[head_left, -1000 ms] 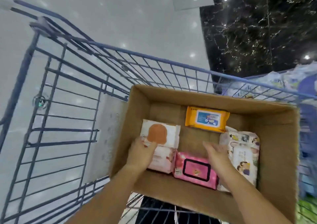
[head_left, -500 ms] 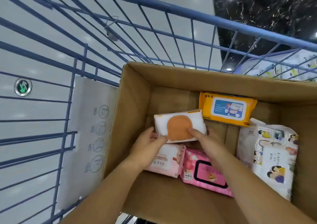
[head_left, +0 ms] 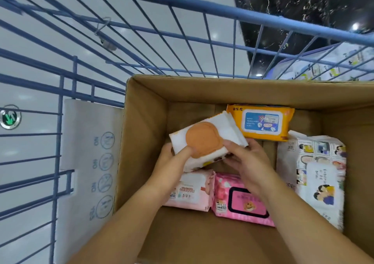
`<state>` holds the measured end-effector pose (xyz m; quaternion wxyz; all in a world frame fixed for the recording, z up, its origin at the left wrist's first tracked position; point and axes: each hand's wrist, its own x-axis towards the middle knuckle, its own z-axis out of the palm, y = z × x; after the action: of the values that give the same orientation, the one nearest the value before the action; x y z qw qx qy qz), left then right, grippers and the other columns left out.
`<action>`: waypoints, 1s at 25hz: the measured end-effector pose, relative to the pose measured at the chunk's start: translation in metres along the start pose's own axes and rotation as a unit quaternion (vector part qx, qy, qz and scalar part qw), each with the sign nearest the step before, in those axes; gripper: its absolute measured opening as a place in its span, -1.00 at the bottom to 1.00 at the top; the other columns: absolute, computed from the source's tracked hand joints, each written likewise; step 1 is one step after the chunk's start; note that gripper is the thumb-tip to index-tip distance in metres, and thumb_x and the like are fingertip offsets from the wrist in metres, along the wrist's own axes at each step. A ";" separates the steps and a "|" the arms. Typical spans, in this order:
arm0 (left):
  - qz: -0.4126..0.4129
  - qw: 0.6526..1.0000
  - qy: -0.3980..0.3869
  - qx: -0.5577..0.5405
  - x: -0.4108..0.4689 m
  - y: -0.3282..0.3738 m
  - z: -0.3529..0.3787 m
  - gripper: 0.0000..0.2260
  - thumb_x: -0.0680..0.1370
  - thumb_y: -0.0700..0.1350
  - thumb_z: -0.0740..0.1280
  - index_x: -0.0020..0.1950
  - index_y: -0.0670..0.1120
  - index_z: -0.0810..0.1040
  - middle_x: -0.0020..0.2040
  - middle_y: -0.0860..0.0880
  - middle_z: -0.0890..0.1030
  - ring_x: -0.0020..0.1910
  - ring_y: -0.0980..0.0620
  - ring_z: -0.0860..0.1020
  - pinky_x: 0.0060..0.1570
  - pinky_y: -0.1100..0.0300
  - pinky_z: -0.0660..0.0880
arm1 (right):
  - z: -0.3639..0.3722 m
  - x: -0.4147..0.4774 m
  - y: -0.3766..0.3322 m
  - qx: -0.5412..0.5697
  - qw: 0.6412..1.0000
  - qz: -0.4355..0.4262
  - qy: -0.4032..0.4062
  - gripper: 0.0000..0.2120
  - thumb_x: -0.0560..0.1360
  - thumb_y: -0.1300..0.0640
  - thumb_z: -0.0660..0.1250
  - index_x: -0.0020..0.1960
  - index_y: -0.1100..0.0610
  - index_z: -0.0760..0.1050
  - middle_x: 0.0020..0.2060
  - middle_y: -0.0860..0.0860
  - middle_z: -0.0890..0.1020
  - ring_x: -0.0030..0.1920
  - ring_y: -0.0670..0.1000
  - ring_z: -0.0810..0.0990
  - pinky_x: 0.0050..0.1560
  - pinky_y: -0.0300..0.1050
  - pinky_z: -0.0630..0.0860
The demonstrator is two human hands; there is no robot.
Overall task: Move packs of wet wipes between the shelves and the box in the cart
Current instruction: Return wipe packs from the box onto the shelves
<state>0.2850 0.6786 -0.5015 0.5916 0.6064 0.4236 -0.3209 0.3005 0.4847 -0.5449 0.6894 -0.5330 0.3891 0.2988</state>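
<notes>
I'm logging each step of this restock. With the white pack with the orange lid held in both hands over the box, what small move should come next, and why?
Probably lift the white pack with the orange lid straight up past the box rim. The left hand and right hand both grip it, and it is tilted, clear of the pale pink pack below, so nothing blocks the way.

Our left hand (head_left: 172, 162) covers the near left corner of the white pack (head_left: 206, 142); our right hand (head_left: 249, 162) hides its near right edge. Pale pink pack (head_left: 194, 191): left part lost under our left wrist, print too small to read. Bright pink pack (head_left: 236, 199): right part hidden by our right forearm. Cardboard box (head_left: 145, 122): right wall and near edge cut by frame. Goods beyond the cart (head_left: 182, 5) wire, upper right, blurred, cannot tell what
</notes>
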 end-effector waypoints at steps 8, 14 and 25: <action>0.091 0.991 -0.100 -0.007 -0.056 -0.004 -0.009 0.13 0.08 -0.10 0.74 0.45 0.42 0.19 0.12 0.30 0.60 0.17 0.19 0.62 0.17 0.04 0.61 | -0.048 -0.060 -0.060 0.114 0.964 -0.034 -0.238 -0.08 0.01 0.52 0.58 0.33 0.06 0.56 0.29 0.17 0.60 0.15 0.27 0.66 -0.14 0.09 0.68; 0.203 0.954 -0.027 0.218 -0.069 0.014 -0.026 -0.35 0.06 0.25 0.68 0.04 0.12 0.55 -0.04 0.15 0.66 -0.06 0.18 0.62 -0.16 0.26 0.59 | -0.028 -0.065 -0.058 0.070 0.967 -0.011 -0.243 -0.10 0.03 0.48 0.34 0.38 0.17 0.48 0.27 0.27 0.57 0.11 0.29 0.64 -0.18 0.14 0.61; 0.162 0.961 -0.100 0.202 -0.070 0.076 -0.075 -0.55 0.29 -0.05 0.61 0.16 0.04 0.64 -0.01 0.05 0.75 -0.06 0.05 0.73 -0.10 0.15 0.65 | 0.019 -0.055 -0.053 -0.037 0.962 0.029 -0.271 -0.56 0.45 0.27 0.19 0.31 0.13 0.50 0.14 0.05 0.66 0.16 0.08 0.64 0.17 0.06 0.60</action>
<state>0.3143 0.7481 -0.3984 0.5403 0.7385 0.1847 -0.3585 0.3199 0.4896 -0.4691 0.7399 -0.4458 0.1920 0.4658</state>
